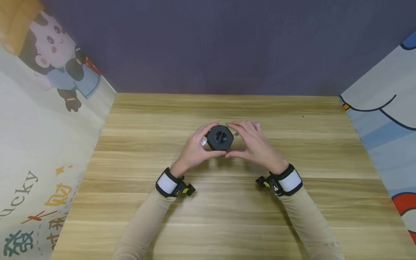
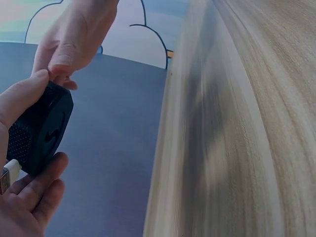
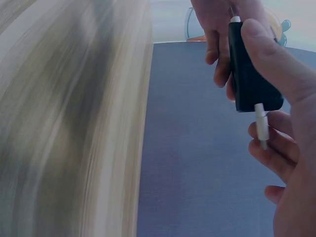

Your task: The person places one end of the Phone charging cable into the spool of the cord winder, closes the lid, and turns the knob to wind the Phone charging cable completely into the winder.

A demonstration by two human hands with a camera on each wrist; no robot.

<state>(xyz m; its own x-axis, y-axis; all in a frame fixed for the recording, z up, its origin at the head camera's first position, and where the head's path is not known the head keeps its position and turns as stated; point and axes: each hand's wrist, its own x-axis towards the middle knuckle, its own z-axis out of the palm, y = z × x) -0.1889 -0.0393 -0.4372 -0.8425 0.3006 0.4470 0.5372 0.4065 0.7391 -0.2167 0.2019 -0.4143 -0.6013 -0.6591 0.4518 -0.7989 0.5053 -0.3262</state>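
Note:
A black hexagonal case (image 1: pixel 220 138) is held above the table, its flat face with a round recessed middle turned up. My left hand (image 1: pixel 196 146) grips it from the left, thumb along the near edge and fingers at the far edge. From the right, my right hand (image 1: pixel 253 142) pinches it between thumb and forefinger. A white USB plug (image 2: pixel 11 173) with a metal end sticks out on the left side. On the opposite side a slim white plug (image 3: pixel 261 123) juts out close to the right fingers. The left wrist view shows a finely dotted side wall.
The wood-grain table (image 1: pixel 227 216) lies under both forearms. A dark blue-grey panel (image 1: pixel 221 47) rises at its far edge. Side walls with cartoon prints (image 1: pixel 55 47) border the table left and right. Both wrists carry black straps with small cameras (image 1: pixel 188 189).

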